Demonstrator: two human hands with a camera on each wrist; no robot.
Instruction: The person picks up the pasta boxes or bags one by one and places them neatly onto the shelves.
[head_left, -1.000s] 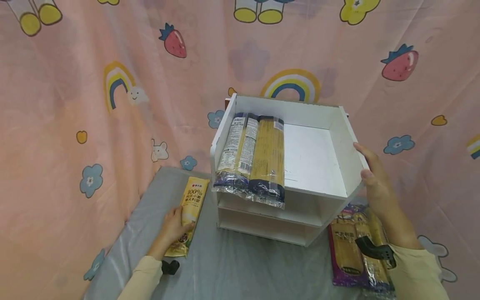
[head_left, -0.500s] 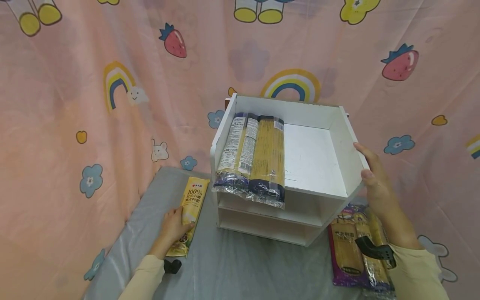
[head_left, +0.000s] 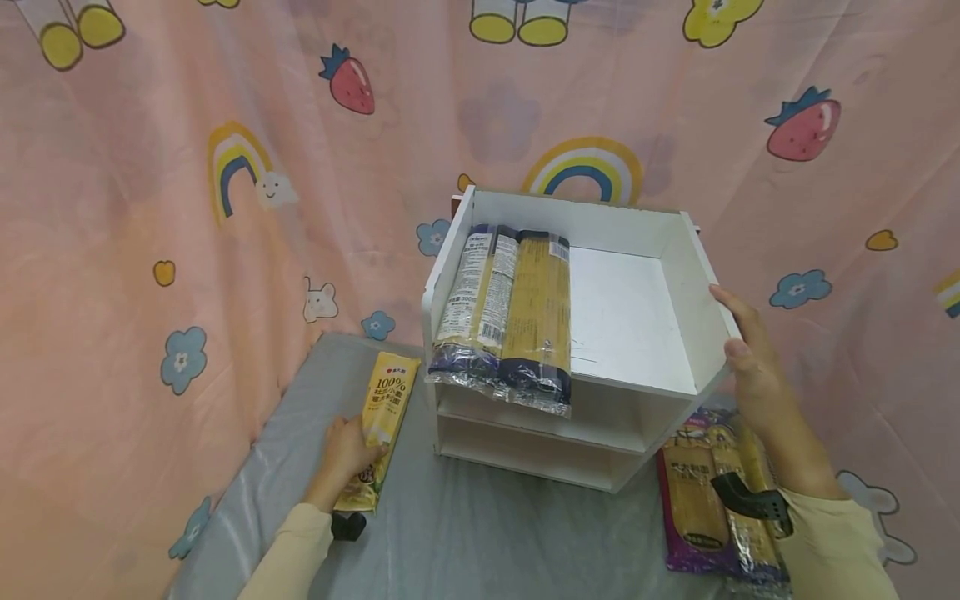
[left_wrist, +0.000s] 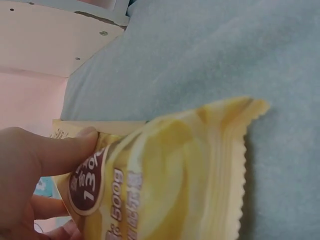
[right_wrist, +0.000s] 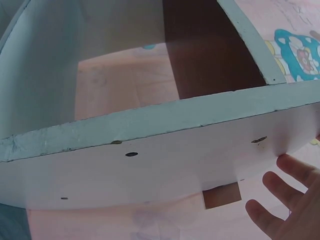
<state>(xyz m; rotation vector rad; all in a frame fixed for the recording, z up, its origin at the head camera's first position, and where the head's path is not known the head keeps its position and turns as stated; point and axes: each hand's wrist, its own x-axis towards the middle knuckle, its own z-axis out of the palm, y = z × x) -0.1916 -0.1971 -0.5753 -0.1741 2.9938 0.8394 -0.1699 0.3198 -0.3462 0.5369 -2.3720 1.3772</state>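
Note:
A yellow packet of pasta (head_left: 387, 396) lies on the grey cloth left of a white shelf unit (head_left: 637, 312). My left hand (head_left: 345, 454) grips the packet near its lower end. In the left wrist view the thumb (left_wrist: 75, 150) presses on the printed front, and the other fingers curl round the side. My right hand (head_left: 763, 387) touches the shelf's right side panel, thumb at the edge. The right wrist view shows its fingers (right_wrist: 282, 190) stretched out beside the panel's outer face (right_wrist: 165, 170). Two clear packs of spaghetti (head_left: 536, 308) lie side by side on the top shelf, at the left.
Several more pasta packs (head_left: 693, 500) lie right of the shelf, partly under my right forearm. Two lower compartments (head_left: 525, 454) face the front. A pink patterned curtain (head_left: 300, 208) hangs close behind the shelf and along the left of the grey cloth (head_left: 480, 542).
My left forearm has shifted slightly to the right, with the hand still on the yellow packet. My right hand, the shelf and the other packs look the same.

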